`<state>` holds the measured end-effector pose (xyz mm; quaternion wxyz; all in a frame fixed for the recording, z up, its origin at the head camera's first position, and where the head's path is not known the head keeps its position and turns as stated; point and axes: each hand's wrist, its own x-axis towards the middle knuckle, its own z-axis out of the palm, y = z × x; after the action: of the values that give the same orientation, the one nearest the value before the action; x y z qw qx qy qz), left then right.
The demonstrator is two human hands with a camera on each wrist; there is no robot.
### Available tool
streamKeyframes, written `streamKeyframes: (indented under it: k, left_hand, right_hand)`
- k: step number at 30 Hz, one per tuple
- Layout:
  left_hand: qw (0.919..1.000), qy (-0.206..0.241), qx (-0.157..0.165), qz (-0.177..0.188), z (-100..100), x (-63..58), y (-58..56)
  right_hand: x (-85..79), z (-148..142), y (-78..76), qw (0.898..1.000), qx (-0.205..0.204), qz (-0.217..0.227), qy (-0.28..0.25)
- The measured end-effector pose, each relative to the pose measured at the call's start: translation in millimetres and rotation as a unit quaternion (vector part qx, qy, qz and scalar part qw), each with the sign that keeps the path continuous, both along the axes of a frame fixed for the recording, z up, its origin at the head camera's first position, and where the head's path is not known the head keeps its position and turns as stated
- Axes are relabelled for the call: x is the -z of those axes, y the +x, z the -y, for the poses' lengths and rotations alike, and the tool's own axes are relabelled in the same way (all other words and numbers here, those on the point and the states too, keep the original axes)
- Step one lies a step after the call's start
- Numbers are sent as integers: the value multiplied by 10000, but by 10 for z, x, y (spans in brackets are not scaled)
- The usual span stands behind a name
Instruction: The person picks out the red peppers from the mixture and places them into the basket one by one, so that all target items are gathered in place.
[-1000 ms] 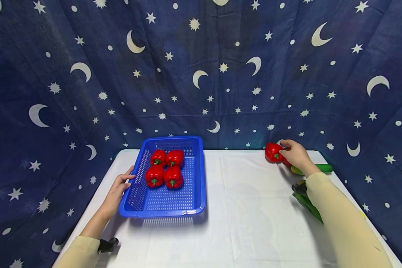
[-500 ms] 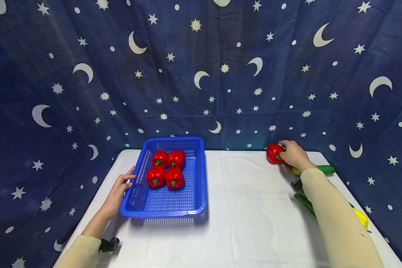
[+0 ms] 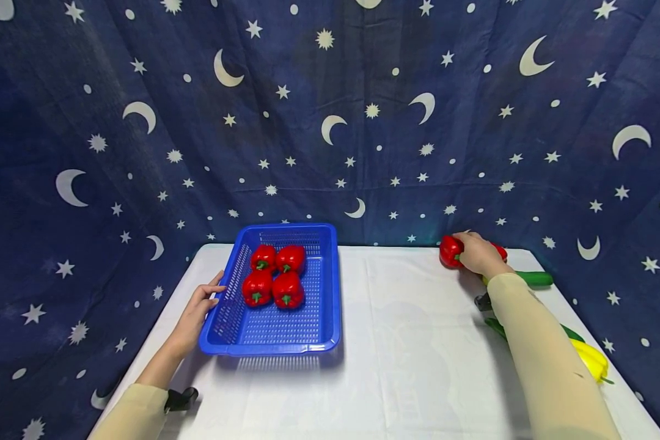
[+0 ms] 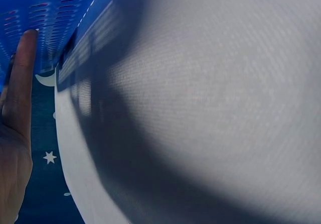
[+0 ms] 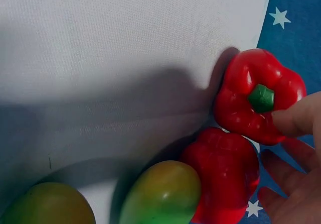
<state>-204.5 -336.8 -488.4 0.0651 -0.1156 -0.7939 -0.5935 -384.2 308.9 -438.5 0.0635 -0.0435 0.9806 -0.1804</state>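
A blue plastic basket [image 3: 310,349] stands on the left half of the table with several red bell peppers [image 3: 257,288] in it. My left hand [image 3: 194,311] touches its left side, fingers extended; in the left wrist view one straight finger [image 4: 24,68] meets the slotted wall. At the back right, my right hand [image 3: 481,255] is at another red bell pepper [image 5: 246,78]. The thumb lies on its front near the green stem, and other fingers pass behind it, partly hidden. A second red bell pepper [image 5: 225,176] lies against it, below the hand.
Right of the basket is the white tabletop [image 3: 396,342]. Along the right edge lie a green cucumber-like vegetable [image 3: 536,279], a yellow bell pepper [image 3: 590,360] and yellow-green rounded items [image 5: 163,194]. A dark star-patterned curtain [image 3: 286,122] hangs behind the table.
My right hand has shifted slightly left, over the back red bell pepper, uncovering the other pepper on its right. The right forearm swung left, showing the yellow pepper. My left hand has stayed at the basket.
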Motion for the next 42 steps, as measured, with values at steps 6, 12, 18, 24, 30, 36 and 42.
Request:
streamKeyframes:
  k: [6,12,18,24,30,36,42]
  left_hand:
    - [10000,67,-1,39,6,25,-20]
    - [9999,105,24,20,12,20,-15]
    - [10000,43,-15,83,6,-1,-16]
    - [10000,76,-29,54,7,6,-15]
    - [10000,83,8,-21,14,12,-18]
    - [10000,29,-31,-2,18,19,-3]
    - [10000,23,-14,-15,16,22,-3]
  right_hand:
    - [12,33,-5,9999,-85,87,22]
    - [18,72,-23,9998,-125,161,-88]
    - [27,123,-9,9994,-195,169,-243]
    - [58,149,1,9984,-327,182,-433]
    - [88,163,12,9970,-424,250,-591]
    - [105,232,45,9948,-438,357,-843]
    - [99,294,116,9935,-784,220,-791]
